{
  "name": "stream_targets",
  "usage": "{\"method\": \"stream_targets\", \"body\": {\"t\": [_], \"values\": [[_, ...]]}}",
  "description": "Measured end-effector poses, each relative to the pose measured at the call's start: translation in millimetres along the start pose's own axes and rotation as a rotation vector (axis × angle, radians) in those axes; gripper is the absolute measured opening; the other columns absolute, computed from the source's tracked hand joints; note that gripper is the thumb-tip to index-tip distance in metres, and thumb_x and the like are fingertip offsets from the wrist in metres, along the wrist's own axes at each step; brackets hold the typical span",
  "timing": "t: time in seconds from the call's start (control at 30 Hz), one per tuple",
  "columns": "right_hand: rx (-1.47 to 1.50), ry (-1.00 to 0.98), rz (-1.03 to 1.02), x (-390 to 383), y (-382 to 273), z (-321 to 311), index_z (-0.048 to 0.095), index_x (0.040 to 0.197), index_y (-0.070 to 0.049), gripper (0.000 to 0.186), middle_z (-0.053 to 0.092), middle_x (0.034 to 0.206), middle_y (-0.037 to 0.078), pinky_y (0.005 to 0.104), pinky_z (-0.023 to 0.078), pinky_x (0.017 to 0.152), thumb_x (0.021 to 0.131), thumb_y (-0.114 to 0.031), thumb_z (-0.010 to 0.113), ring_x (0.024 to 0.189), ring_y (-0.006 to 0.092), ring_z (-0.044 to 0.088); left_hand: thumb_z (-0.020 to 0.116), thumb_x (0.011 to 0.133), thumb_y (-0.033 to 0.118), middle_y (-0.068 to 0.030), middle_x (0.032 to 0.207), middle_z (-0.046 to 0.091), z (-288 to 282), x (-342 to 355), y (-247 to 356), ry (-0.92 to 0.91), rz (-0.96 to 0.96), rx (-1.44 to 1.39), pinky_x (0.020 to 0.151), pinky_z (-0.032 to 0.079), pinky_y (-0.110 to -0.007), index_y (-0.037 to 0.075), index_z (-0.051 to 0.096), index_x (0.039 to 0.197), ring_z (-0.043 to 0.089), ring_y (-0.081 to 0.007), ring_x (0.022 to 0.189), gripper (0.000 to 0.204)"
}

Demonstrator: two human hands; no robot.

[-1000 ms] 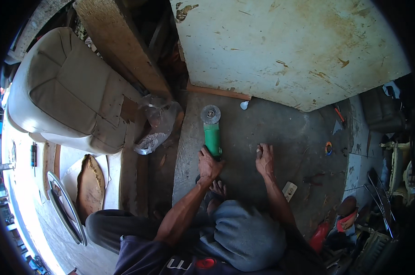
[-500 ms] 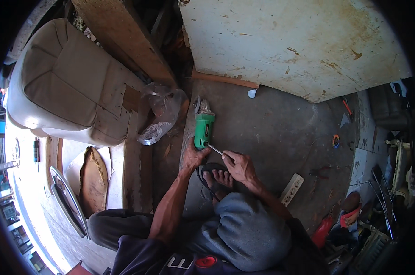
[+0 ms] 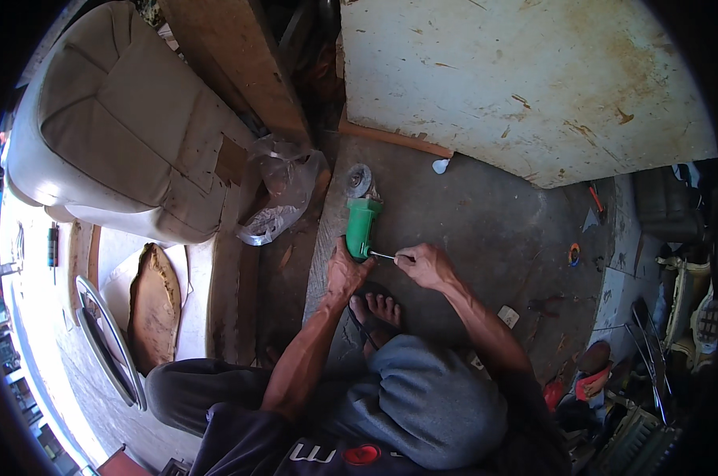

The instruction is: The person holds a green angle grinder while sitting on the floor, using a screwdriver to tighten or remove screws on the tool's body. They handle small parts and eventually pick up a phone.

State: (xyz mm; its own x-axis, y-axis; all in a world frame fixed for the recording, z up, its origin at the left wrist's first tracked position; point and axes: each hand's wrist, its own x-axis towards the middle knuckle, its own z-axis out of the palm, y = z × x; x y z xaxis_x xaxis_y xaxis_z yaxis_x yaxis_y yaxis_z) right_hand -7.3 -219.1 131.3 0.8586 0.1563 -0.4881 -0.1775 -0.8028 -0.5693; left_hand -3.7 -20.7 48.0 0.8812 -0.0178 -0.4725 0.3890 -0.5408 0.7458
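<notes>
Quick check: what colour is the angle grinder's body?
Green; the angle grinder's body shows in the head view, the only one.

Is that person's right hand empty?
No, the right hand pinches a thin metal tool that points at the green grinder.

The angle grinder (image 3: 361, 220) has a smooth green plastic housing with a soft sheen and a dull grey disc (image 3: 359, 178), while the screwdriver (image 3: 384, 255) shows a slim, shiny metal shaft. Under them the floor (image 3: 478, 214) is matt, rough concrete, and the plastic bag (image 3: 283, 176) is thin, clear, crinkled and glossy. The seat (image 3: 136, 127) wears smooth, faintly glossy leather-like upholstery, the beam (image 3: 244, 67) is rough matt wood, and the grey trousers (image 3: 434, 397) are soft, matt cloth.
</notes>
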Motion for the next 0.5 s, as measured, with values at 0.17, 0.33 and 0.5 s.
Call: {"method": "stream_targets", "body": {"t": [0.17,0.33,0.5], "values": [[-0.347,0.181,-0.469,-5,-5,-11,0.068,0.102,0.0,0.022,0.064,0.09,0.015,0.047,0.057,0.07,0.09,-0.017,0.061,0.078,0.0339,0.069,0.082,0.075,0.03,-0.0325,0.113,0.061,1,2,-9,0.008,0.043,-0.01,0.089,0.05,-0.053,0.0,0.045,0.122,0.062,-0.0499,0.106,0.066],[-0.348,0.063,-0.157,9,9,1,0.066,0.1,0.001,0.02,0.063,0.092,0.019,0.0513,0.056,0.071,0.09,-0.017,0.064,0.08,0.0401,0.067,0.082,0.076,0.029,-0.0339,0.119,0.058,6,0,-1,0.002,0.003,0.038,0.091,0.05,-0.054,0.002,0.042,0.125,0.062,-0.0504,0.107,0.069],[-0.339,0.146,-0.231,-4,-4,4,0.061,0.098,-0.003,0.02,0.06,0.101,0.019,0.0578,0.051,0.072,0.095,-0.024,0.062,0.081,0.0443,0.066,0.081,0.078,0.029,-0.0307,0.125,0.055,14,-8,7,0.053,-0.038,0.143,0.09,0.051,-0.055,0.006,0.039,0.129,0.062,-0.0498,0.108,0.07]]}}
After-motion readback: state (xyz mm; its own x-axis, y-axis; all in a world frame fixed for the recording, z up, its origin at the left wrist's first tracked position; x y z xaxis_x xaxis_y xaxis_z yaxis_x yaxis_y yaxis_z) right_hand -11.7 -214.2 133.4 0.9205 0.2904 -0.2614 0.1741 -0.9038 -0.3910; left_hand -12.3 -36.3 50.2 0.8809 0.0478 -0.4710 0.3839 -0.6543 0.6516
